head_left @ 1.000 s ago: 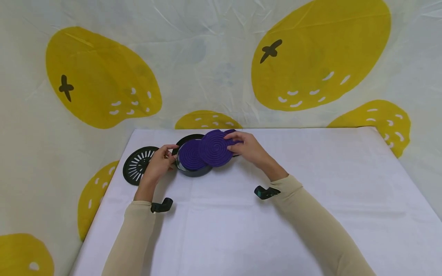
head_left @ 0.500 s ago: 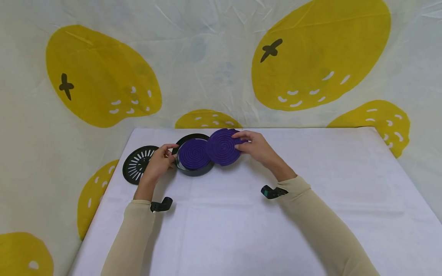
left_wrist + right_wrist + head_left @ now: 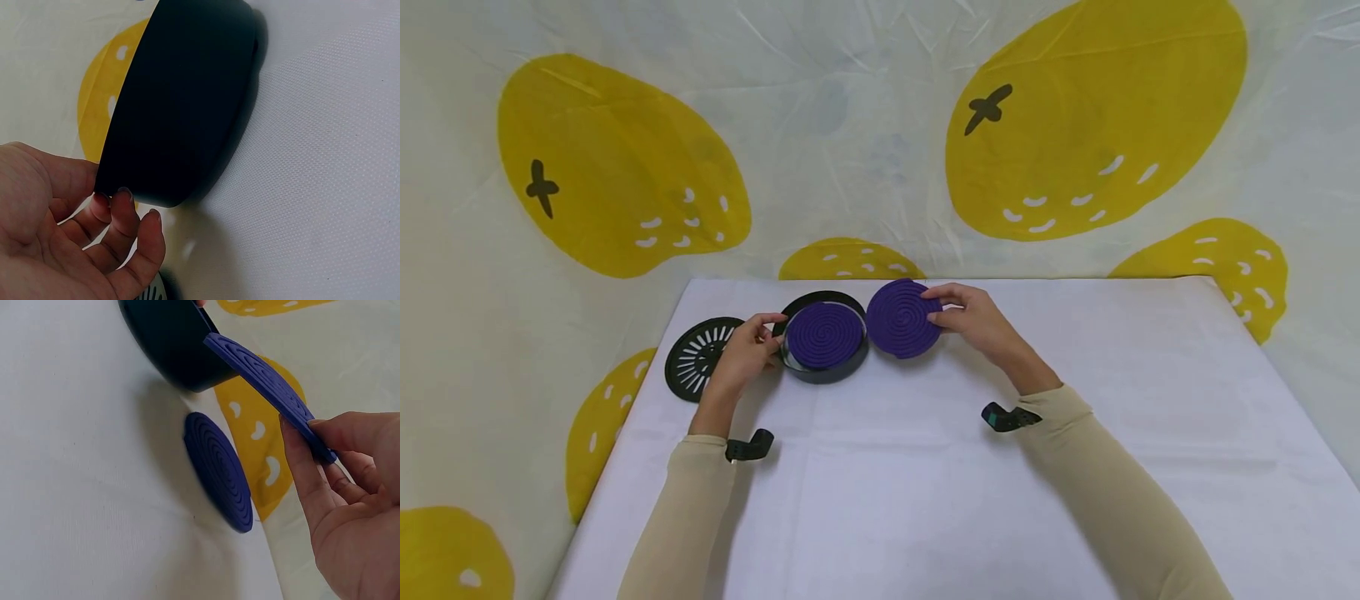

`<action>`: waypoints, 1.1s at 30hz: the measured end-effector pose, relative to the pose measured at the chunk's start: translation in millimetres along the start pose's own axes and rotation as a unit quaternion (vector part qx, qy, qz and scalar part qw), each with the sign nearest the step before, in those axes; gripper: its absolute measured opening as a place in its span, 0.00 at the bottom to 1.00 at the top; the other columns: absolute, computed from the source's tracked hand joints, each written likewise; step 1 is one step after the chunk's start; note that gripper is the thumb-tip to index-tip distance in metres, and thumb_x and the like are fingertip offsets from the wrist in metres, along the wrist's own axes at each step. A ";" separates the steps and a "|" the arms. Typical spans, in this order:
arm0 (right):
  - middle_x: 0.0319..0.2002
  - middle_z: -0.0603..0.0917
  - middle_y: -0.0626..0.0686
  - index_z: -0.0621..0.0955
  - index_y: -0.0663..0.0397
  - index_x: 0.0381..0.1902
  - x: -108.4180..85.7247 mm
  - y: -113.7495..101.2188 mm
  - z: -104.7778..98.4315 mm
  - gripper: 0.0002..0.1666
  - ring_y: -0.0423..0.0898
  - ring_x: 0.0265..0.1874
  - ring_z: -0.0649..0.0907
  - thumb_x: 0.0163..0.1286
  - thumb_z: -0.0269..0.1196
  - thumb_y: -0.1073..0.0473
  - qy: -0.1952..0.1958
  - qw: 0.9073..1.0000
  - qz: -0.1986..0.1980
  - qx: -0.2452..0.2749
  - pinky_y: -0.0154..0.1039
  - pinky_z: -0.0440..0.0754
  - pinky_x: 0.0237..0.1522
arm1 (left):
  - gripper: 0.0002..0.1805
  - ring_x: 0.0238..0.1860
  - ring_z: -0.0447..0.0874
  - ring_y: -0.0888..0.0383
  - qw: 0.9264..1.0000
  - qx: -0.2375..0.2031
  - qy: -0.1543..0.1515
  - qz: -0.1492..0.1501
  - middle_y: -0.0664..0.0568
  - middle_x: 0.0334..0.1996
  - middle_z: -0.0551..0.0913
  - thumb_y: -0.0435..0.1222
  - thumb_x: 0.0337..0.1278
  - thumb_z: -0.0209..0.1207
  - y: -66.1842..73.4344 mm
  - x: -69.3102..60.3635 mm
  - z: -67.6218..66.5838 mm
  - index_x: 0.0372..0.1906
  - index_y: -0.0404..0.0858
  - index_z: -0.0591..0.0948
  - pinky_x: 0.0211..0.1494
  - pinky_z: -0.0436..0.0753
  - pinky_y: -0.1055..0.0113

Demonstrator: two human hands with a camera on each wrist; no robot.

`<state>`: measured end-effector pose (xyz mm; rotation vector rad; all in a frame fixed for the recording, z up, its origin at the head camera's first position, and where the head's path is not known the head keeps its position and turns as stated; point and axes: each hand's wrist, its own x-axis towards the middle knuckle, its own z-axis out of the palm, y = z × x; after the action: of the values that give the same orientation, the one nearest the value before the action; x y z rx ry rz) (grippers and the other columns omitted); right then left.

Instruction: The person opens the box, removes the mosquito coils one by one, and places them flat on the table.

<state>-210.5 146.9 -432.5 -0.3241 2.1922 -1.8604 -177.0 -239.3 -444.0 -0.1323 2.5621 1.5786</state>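
A dark round container (image 3: 826, 374) stands at the table's back left with a purple spiral mat (image 3: 824, 335) in it. My left hand (image 3: 747, 354) pinches its left rim; in the left wrist view the thumb and fingers (image 3: 124, 219) meet at the edge of the dark wall (image 3: 178, 106). Just right of the container, my right hand (image 3: 981, 325) pinches another purple spiral mat (image 3: 902, 319) by its right edge, above the table. The right wrist view shows this held mat (image 3: 269, 387) tilted, and a further purple mat (image 3: 219, 472) lying on the table below it.
Left of the container lies a black slotted disc (image 3: 692, 358), partly covered by my left hand. The white-covered table (image 3: 880, 500) meets a pale cloth (image 3: 850, 167) with yellow fruit shapes along its back edge.
My right hand has moved right with its mat, from over the container to beside it, uncovering the mat inside. My left hand has stayed at the rim.
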 end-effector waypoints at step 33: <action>0.57 0.78 0.66 0.76 0.68 0.64 -3.5 21.2 -44.3 0.25 0.39 0.46 0.82 0.70 0.64 0.71 0.069 0.997 0.027 0.026 0.31 0.85 0.46 | 0.22 0.35 0.70 0.55 1.000 0.010 -0.004 -0.005 0.50 0.37 0.66 0.30 0.71 0.57 2.4 -0.1 -1.5 0.67 0.41 0.75 0.37 0.83 0.56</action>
<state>-222.0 192.8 -446.4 -0.1286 2.2100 -1.9604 -177.3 -239.6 -441.2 -0.1368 2.5659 1.5457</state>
